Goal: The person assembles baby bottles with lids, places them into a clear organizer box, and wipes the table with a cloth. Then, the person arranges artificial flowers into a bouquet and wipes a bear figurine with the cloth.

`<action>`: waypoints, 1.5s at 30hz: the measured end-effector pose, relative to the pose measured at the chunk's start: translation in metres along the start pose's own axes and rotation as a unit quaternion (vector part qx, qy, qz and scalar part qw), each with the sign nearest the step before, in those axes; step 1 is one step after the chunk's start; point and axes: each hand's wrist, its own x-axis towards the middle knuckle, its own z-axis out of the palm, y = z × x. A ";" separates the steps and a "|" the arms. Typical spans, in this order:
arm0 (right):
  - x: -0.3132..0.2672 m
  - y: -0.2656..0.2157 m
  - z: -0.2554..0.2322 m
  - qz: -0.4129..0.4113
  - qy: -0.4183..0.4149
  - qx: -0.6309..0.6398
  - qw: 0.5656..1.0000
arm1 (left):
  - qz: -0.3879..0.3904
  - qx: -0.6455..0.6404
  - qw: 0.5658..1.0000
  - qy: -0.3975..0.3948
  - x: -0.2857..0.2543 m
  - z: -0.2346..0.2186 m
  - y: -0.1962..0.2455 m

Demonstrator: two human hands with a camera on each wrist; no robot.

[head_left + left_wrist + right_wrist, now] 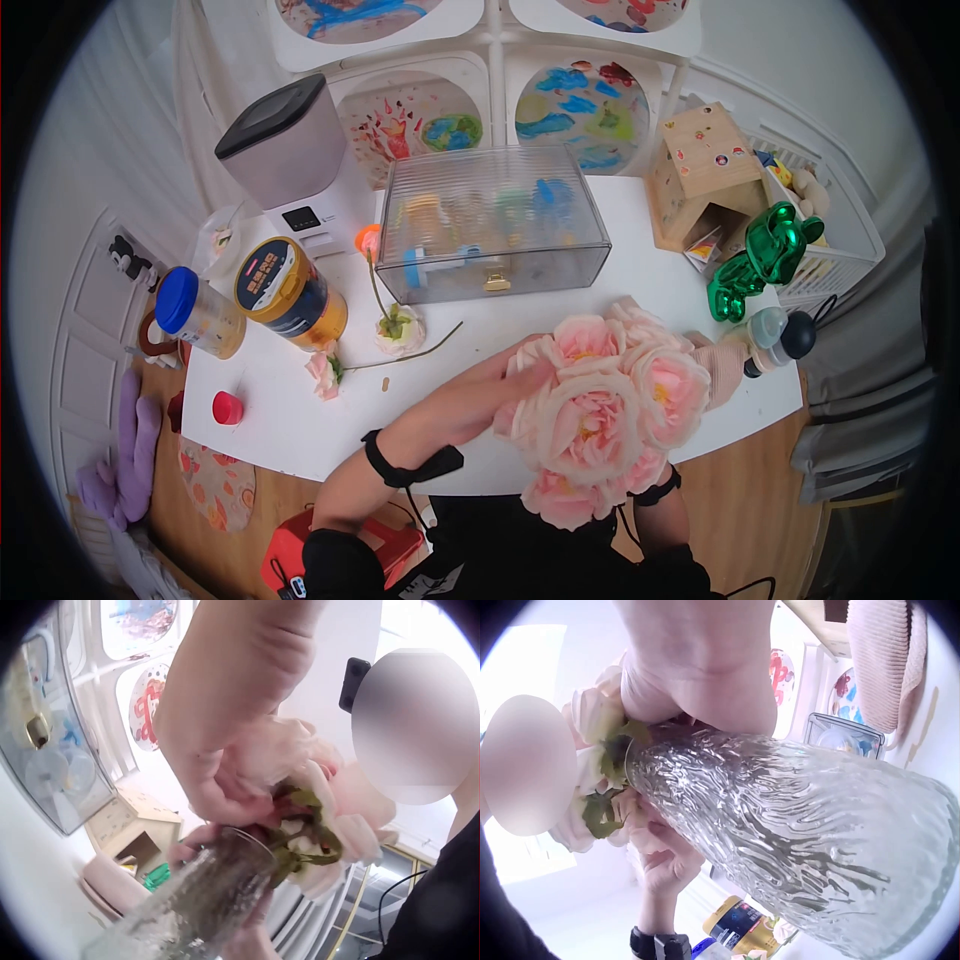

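A bunch of pale pink flowers (590, 420) stands in the mouth of a clear ribbed glass vase (802, 825), their stems inside the glass. In the left wrist view my left hand (232, 727) has its fingers curled at the flower bases and green leaves (319, 840), beside the rim. My right hand (697, 682) grips the vase near its mouth; the blooms hide this hand and the vase in the head view. On the table, a white flower (400, 332), a small pink flower (323, 372) and an orange flower (369, 240) lie apart from the bunch.
Behind the flowers is a clear lidded case (490, 225). At left stand a yellow tub (290, 295), a blue-lidded jar (205, 315), a red cup (228, 408) and a white appliance (290, 170). A wooden house (705, 180), green figure (765, 262) and pink cloth (722, 368) are at right.
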 end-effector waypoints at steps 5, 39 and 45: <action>0.008 -0.002 0.006 -0.002 0.016 -0.004 1.000 | -0.051 0.127 0.988 0.070 0.015 0.013 0.030; -0.005 -0.003 0.045 -0.029 0.195 -0.001 0.980 | 0.156 0.799 0.571 -0.105 0.028 0.103 0.052; -0.019 0.005 0.049 -0.038 0.209 0.008 0.977 | 0.149 0.811 0.559 -0.084 0.026 0.104 0.048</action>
